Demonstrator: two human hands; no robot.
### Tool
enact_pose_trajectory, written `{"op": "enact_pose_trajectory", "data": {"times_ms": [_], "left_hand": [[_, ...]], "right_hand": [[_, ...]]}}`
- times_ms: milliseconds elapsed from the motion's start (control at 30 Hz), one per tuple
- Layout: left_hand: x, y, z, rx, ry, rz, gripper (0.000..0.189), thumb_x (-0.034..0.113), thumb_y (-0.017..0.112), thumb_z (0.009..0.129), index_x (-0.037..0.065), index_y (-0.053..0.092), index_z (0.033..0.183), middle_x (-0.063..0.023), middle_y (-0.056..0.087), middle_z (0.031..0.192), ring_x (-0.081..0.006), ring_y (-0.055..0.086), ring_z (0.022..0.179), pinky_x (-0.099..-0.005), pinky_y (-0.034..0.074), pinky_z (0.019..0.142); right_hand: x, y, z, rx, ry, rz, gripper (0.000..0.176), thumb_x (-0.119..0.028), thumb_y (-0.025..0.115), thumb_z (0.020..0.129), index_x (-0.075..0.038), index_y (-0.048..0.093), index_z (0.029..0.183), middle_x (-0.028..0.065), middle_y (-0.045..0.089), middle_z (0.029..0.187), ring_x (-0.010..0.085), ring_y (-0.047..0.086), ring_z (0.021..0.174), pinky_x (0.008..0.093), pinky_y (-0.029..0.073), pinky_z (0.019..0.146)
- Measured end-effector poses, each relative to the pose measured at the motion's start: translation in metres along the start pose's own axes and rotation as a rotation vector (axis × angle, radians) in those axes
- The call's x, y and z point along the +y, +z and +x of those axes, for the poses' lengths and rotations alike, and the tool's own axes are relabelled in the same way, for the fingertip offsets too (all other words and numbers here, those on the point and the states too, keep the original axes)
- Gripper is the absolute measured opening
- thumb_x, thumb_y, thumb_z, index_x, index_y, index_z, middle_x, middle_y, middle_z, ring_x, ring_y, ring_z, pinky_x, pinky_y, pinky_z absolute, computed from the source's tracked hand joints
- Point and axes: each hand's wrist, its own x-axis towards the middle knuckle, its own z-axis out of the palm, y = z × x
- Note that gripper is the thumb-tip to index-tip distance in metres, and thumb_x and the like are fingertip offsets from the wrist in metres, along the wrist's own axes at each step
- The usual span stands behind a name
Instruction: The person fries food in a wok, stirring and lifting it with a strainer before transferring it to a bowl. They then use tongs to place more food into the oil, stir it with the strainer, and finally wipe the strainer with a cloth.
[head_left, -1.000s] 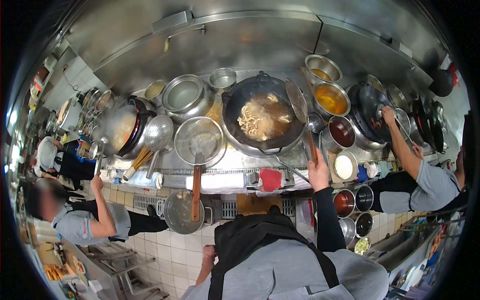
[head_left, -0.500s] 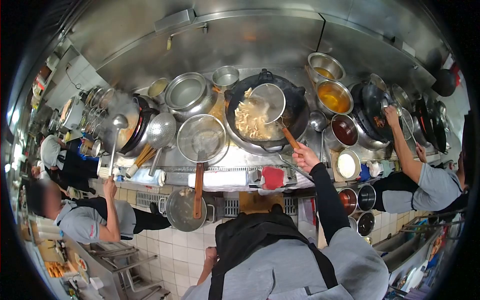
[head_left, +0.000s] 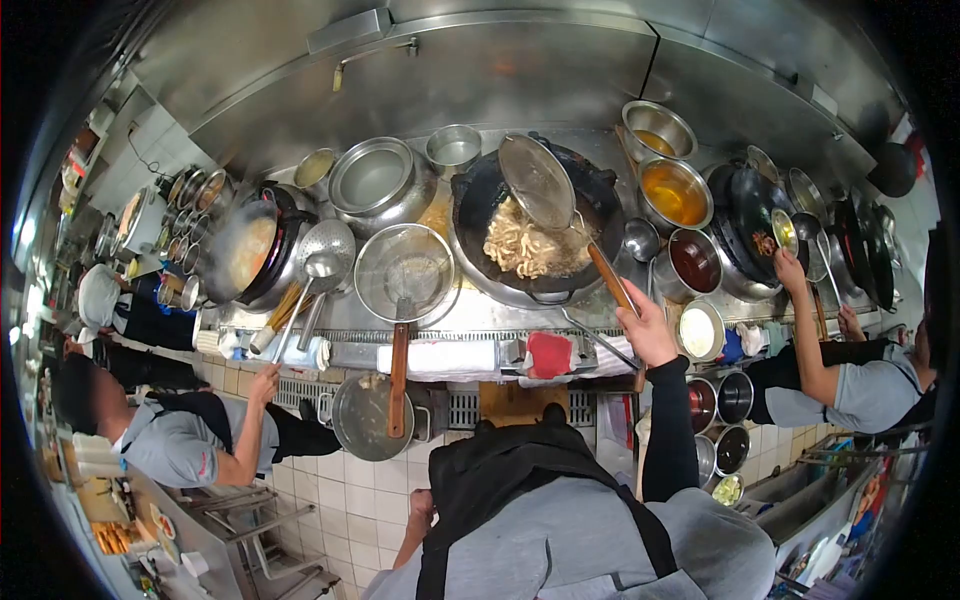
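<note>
My right hand [head_left: 648, 325] grips the wooden handle of a round mesh strainer [head_left: 537, 182], fingers wrapped round it. The strainer is tilted up over a black wok [head_left: 604, 215], its bowl above the back of the pan. Pale brown cut pieces of food [head_left: 530, 243], looking like sliced mushrooms, lie heaped in the wok below it, with a little steam. My left hand [head_left: 421, 507] hangs low at my side by the black apron, far from the stove. Its fingers look curled; whatever they may hold is hidden.
Left of the wok, a second mesh strainer [head_left: 404, 277] lies above a large pot [head_left: 375, 425]. A ladle [head_left: 641, 240] and bowls of yellow liquid [head_left: 674, 194] and dark red sauce [head_left: 694, 262] stand right. Co-workers stand at both sides [head_left: 215, 430] [head_left: 845, 370].
My right hand has moved right and slightly down, and the strainer has tipped up. The food is now bunched nearer the wok's middle. The left co-worker's ladle has moved right, away from their wok.
</note>
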Motion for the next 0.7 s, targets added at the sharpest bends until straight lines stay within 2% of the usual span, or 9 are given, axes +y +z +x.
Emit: {"op": "enact_pose_trajectory", "data": {"times_ms": [33, 133, 233, 333, 433, 500, 600, 633, 700], "left_hand": [[-0.001, -0.002, 0.003, -0.005, 0.018, 0.012, 0.031, 0.017, 0.049, 0.095, -0.001, 0.064, 0.115, -0.0162, 0.069, 0.099, -0.0285, 0.067, 0.08, -0.0398, 0.053, 0.056], [-0.008, -0.005, 0.014, -0.021, 0.069, 0.043, 0.03, 0.014, 0.049, 0.094, -0.001, 0.063, 0.115, -0.0176, 0.069, 0.099, -0.0294, 0.067, 0.082, -0.0402, 0.055, 0.059], [-0.024, -0.007, 0.031, 0.007, 0.068, -0.006, 0.03, 0.012, 0.048, 0.093, -0.003, 0.062, 0.115, -0.0184, 0.069, 0.097, -0.0297, 0.067, 0.079, -0.0402, 0.055, 0.056], [-0.002, -0.006, 0.006, 0.096, -0.03, -0.158, 0.029, 0.011, 0.048, 0.093, -0.004, 0.062, 0.114, -0.0186, 0.069, 0.096, -0.0302, 0.067, 0.077, -0.041, 0.055, 0.055], [-0.022, -0.008, 0.019, 0.064, 0.006, -0.134, 0.029, 0.011, 0.049, 0.092, -0.004, 0.063, 0.113, -0.0178, 0.07, 0.095, -0.0295, 0.068, 0.078, -0.0398, 0.056, 0.057], [-0.043, -0.004, 0.031, 0.032, 0.004, -0.156, 0.028, 0.012, 0.05, 0.092, -0.003, 0.064, 0.112, -0.017, 0.07, 0.094, -0.0287, 0.069, 0.078, -0.0388, 0.056, 0.058], [-0.096, 0.005, 0.065, -0.059, 0.0, -0.243, 0.028, 0.013, 0.051, 0.091, -0.002, 0.066, 0.11, -0.0157, 0.072, 0.092, -0.0275, 0.07, 0.078, -0.0373, 0.057, 0.06], [-0.115, 0.01, 0.074, -0.105, -0.063, -0.384, 0.027, 0.013, 0.051, 0.091, -0.001, 0.066, 0.109, -0.0153, 0.072, 0.092, -0.0271, 0.07, 0.078, -0.0369, 0.057, 0.061], [-0.097, 0.0, 0.058, -0.123, 0.235, 0.582, 0.024, 0.016, 0.057, 0.089, 0.003, 0.07, 0.104, -0.0132, 0.074, 0.092, -0.0256, 0.072, 0.082, -0.0371, 0.058, 0.064]], "right_hand": [[0.004, 0.005, 0.004, 0.032, -0.05, -0.082, 0.055, -0.006, 0.06, 0.098, -0.002, 0.045, 0.151, 0.0096, 0.069, 0.111, 0.0144, 0.063, 0.086, 0.0264, 0.052, 0.079], [0.008, 0.021, 0.016, 0.112, -0.348, -0.167, 0.054, -0.006, 0.06, 0.098, 0.001, 0.046, 0.149, 0.0146, 0.064, 0.134, 0.019, 0.063, 0.113, 0.0285, 0.048, 0.097], [-0.005, 0.048, 0.031, 0.105, -0.354, -0.073, 0.053, -0.005, 0.059, 0.098, 0.001, 0.045, 0.149, 0.0186, 0.062, 0.138, 0.0206, 0.061, 0.123, 0.0289, 0.046, 0.1], [-0.029, 0.083, 0.047, 0.109, -0.389, -0.056, 0.054, -0.007, 0.059, 0.098, 0.002, 0.045, 0.149, 0.0221, 0.062, 0.136, 0.0249, 0.063, 0.122, 0.0313, 0.047, 0.1], [-0.037, 0.129, 0.079, 0.157, -0.533, -0.147, 0.056, -0.008, 0.057, 0.097, -0.001, 0.044, 0.15, 0.0284, 0.063, 0.131, 0.0337, 0.066, 0.118, 0.0355, 0.05, 0.097], [-0.045, 0.165, 0.101, 0.179, -0.538, -0.22, 0.057, -0.011, 0.057, 0.095, -0.003, 0.044, 0.15, 0.031, 0.066, 0.117, 0.0411, 0.068, 0.106, 0.042, 0.053, 0.091], [-0.066, 0.221, 0.129, 0.089, -0.318, -0.354, 0.057, -0.014, 0.055, 0.093, -0.005, 0.047, 0.148, 0.0315, 0.069, 0.096, 0.047, 0.068, 0.089, 0.0526, 0.053, 0.081], [-0.052, 0.24, 0.149, 0.109, -0.384, -0.419, 0.056, -0.014, 0.055, 0.091, -0.004, 0.048, 0.146, 0.0322, 0.069, 0.095, 0.0479, 0.068, 0.088, 0.0543, 0.053, 0.081], [-0.018, 0.264, 0.182, 0.13, -0.445, -0.488, 0.056, -0.013, 0.055, 0.09, -0.001, 0.05, 0.144, 0.033, 0.068, 0.093, 0.0491, 0.067, 0.089, 0.0552, 0.052, 0.082]]}}
